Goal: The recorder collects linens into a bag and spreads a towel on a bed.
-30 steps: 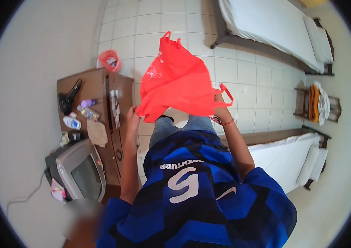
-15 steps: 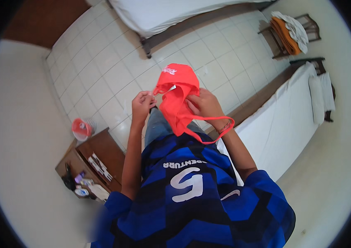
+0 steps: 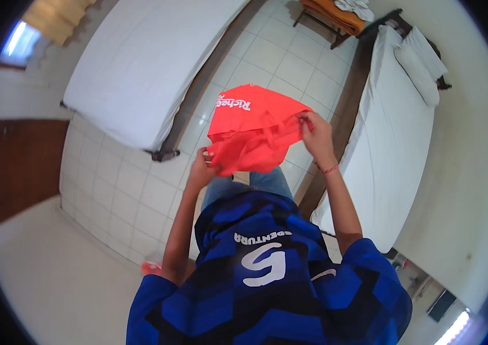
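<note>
A bright red cloth bag with white lettering spreads between my two hands, held up in front of my legs. My left hand grips its lower left edge, fingers closed on the fabric. At the upper right corner, my right hand pinches the cloth between thumb and fingers. The bag's lower part is loose and creased, and its strap cannot be made out clearly.
To the left is a bed with a white sheet. Another white bed stands along the right wall. Beyond, a chair bears orange and white cloth. A brown door is at far left. Pale tiles cover the floor.
The bag has gone from bunched with its strap dangling to spread wide. My right hand has moved outward to its corner. My body has turned left, bringing the door and left bed into view.
</note>
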Demonstrator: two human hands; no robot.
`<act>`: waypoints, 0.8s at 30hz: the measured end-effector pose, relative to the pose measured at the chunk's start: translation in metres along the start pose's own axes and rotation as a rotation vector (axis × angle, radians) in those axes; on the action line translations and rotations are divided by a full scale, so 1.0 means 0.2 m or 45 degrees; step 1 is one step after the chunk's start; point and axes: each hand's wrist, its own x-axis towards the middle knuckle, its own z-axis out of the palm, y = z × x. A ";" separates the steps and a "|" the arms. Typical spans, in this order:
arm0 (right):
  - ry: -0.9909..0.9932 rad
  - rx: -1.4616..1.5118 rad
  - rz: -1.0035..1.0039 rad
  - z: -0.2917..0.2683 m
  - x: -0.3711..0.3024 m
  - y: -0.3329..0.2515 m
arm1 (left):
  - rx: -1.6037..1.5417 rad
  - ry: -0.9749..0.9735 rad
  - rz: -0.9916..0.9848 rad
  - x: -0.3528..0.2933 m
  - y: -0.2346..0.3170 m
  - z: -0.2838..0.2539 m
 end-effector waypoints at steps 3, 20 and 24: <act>-0.115 0.119 -0.054 -0.01 0.14 -0.03 | 0.862 0.564 0.516 0.20 0.47 0.03; -0.019 -0.507 0.635 -1.00 1.74 1.22 | 0.597 -0.003 0.193 2.14 2.12 0.24; 0.480 0.257 0.449 -1.08 2.33 1.22 | 0.206 0.288 0.531 2.33 2.62 0.42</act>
